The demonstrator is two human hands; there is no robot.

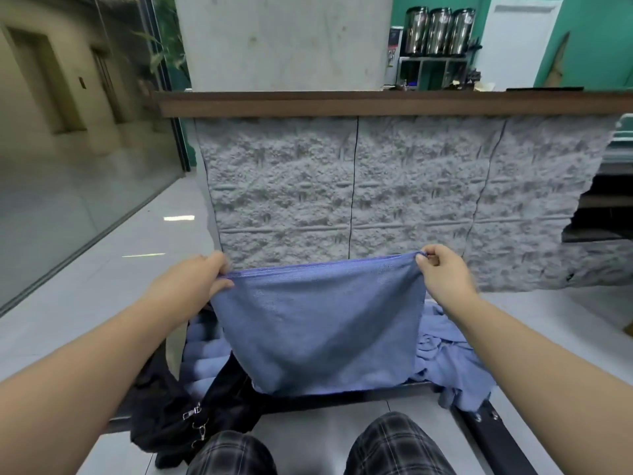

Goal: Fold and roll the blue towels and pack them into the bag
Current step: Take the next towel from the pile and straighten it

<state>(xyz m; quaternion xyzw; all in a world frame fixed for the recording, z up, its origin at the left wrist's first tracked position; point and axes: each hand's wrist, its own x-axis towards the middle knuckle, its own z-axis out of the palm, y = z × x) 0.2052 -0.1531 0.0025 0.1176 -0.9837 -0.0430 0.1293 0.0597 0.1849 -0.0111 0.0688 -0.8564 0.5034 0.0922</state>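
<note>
Left hand (198, 279) and right hand (442, 272) each pinch a top corner of a blue terry towel (318, 323), hanging above the black fabric bag (164, 416).

We hold both arms stretched forward. Our left hand (198, 281) pinches with thumb and curled fingers, and our right hand (442, 269) pinches likewise, level with it and well apart.

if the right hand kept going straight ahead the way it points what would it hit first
Most likely the grey rough-textured stone-pattern wall panel under the wooden counter ledge; nothing shows between it and the right hand, which pinches the blue towel. Depth is unclear.
</note>
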